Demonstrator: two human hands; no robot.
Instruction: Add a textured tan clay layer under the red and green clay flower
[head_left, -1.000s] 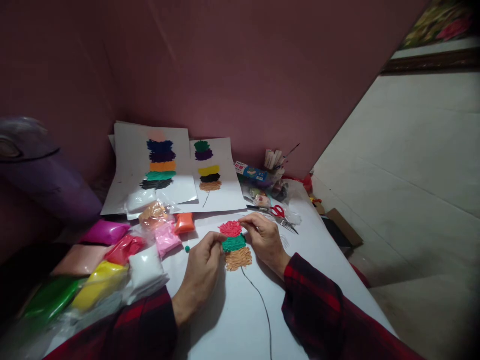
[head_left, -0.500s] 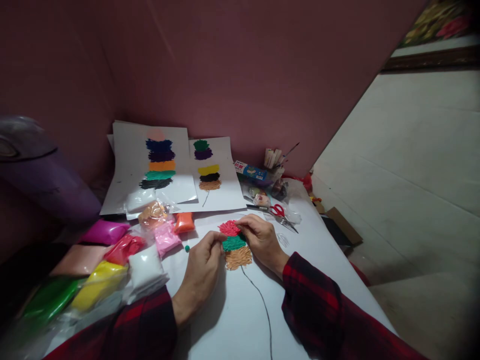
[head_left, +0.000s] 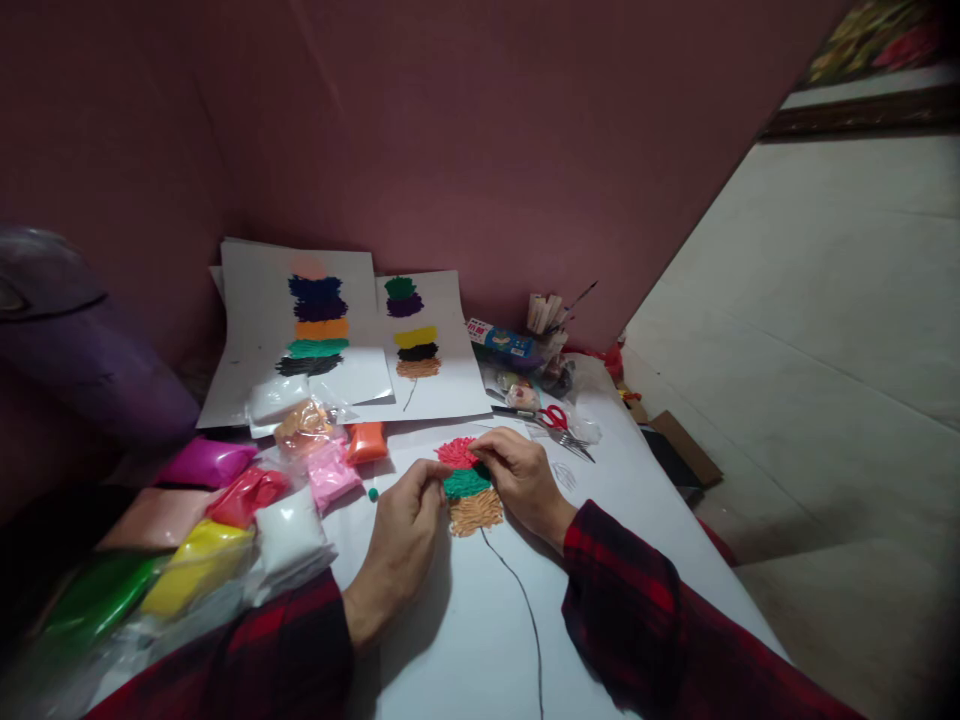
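Observation:
On a white sheet (head_left: pixel 442 620) lies a clay picture of stacked bands: pink-red clay (head_left: pixel 454 453) on top, green clay (head_left: pixel 466 484) in the middle and light brown clay (head_left: pixel 475 513) below. A thin dark drawn line (head_left: pixel 517 587) trails down from it. My left hand (head_left: pixel 403 520) is closed in a pinch at the left edge, beside the pink-red and green bands. At the right side of the pink-red band, the fingertips of my right hand (head_left: pixel 523 478) are pinched together. Whatever is between either hand's fingertips is too small to make out. A small green clay ball (head_left: pixel 373 494) rests left of the picture.
Several bags of coloured clay, such as a yellow bag (head_left: pixel 199 568) and a white bag (head_left: pixel 289 535), crowd the left. Behind stand sheets with clay bands (head_left: pixel 450 390). Red-handled scissors (head_left: pixel 555 418) lie at the back right. A purple bottle (head_left: pixel 82 370) stands far left.
The view has shifted very slightly. Both hands stay pinched at the same places on the clay picture, with hardly any visible movement.

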